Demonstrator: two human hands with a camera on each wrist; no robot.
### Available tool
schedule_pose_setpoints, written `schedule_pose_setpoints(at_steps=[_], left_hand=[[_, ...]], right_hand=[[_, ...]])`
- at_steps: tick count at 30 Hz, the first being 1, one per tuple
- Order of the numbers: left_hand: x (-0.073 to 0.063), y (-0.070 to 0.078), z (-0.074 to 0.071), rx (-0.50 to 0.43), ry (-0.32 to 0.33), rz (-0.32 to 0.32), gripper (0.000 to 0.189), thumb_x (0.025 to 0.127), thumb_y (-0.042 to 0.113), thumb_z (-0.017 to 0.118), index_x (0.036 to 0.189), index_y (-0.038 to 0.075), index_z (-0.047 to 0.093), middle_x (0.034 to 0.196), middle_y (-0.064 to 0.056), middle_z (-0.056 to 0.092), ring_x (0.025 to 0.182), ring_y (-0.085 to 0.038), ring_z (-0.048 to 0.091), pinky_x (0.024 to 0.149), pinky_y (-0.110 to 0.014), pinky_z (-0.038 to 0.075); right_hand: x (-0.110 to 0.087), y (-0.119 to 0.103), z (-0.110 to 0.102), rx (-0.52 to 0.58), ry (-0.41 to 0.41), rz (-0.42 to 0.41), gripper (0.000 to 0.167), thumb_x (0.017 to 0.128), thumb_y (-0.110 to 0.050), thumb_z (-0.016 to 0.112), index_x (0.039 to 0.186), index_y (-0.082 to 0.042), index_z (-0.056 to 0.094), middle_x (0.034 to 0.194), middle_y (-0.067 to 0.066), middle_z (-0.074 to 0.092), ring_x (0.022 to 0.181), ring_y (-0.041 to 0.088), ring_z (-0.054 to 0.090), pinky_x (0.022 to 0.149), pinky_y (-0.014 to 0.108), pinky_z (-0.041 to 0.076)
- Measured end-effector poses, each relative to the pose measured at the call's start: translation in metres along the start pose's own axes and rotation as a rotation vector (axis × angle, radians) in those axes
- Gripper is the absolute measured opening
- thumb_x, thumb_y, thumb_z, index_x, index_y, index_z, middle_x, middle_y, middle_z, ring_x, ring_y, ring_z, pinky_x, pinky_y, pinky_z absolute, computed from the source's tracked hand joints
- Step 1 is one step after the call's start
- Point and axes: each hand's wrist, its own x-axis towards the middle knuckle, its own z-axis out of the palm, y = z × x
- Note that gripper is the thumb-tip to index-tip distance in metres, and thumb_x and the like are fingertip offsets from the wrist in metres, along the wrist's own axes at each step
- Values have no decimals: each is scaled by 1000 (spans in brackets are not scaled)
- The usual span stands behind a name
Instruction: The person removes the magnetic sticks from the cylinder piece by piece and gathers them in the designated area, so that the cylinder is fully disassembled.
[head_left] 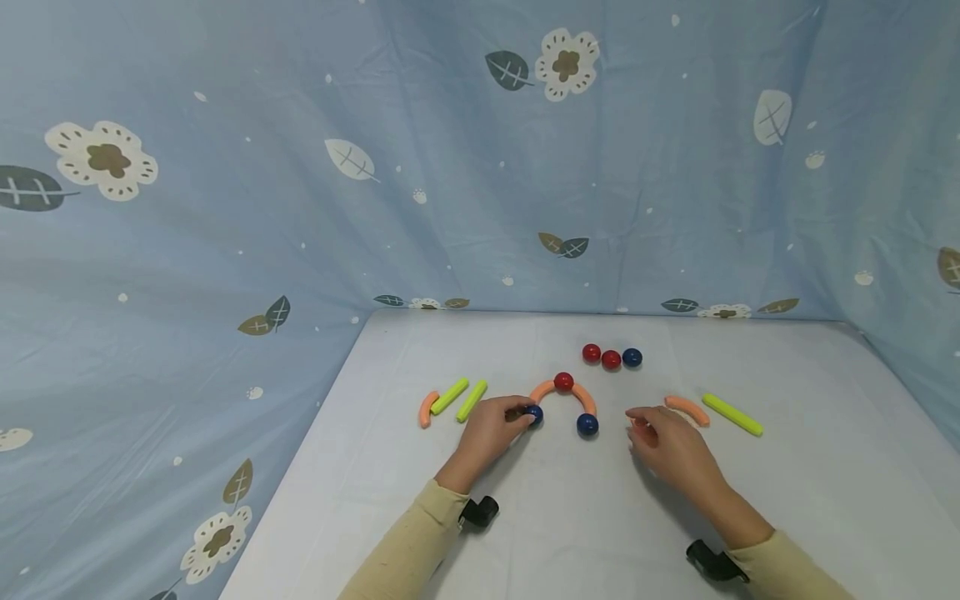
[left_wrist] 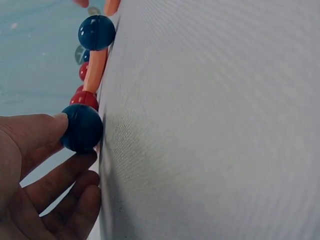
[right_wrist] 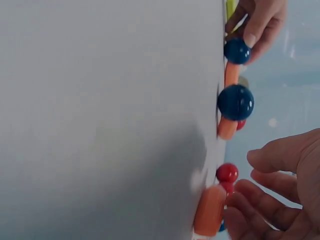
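Observation:
An arch on the white table joins two curved orange pieces (head_left: pixel 585 398) to a red ball (head_left: pixel 564 382) at its top. Blue balls sit at both lower ends. Thumb and fingers of my left hand (head_left: pixel 491 427) pinch the left blue ball (left_wrist: pixel 82 128), which stays low at the table. The right blue ball (head_left: pixel 587 425) stands untouched. My right hand (head_left: pixel 671 450) hovers to the right of the arch, its thumb and fingers apart with nothing between them. Beside its fingers lies a loose curved orange piece (head_left: pixel 687 411).
Behind the arch, two red balls (head_left: pixel 611 360) and a blue ball (head_left: pixel 632 357) form a row. Two yellow-green sticks (head_left: pixel 472 401) and a curved orange piece (head_left: pixel 427 409) lie left. Another yellow-green stick (head_left: pixel 732 415) lies right. A blue patterned cloth (head_left: pixel 465 183) hangs behind the table.

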Motion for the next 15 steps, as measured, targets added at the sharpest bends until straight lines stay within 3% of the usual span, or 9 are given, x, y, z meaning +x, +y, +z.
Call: schedule_pose_setpoints(at_steps=[8,15], left_hand=[[-1,0,0,-21,3,-15,27,94,27,75,121,21,76,109,9,74,96,-4,66,83,-26,56],[-2,1,-1,-27,1,-23,28,94,26,76,122,20,76,107,8,74,92,-5,64,81,-26,56]], right_hand=[[9,-18,11,84,-126,48,37,90,-20,78,123,-6,70,102,5,72,86,19,68,68,35,58],[21,-28,26,90,-173,69,37,88,-29,80,116,-8,68,93,1,68,81,16,61,66,31,53]])
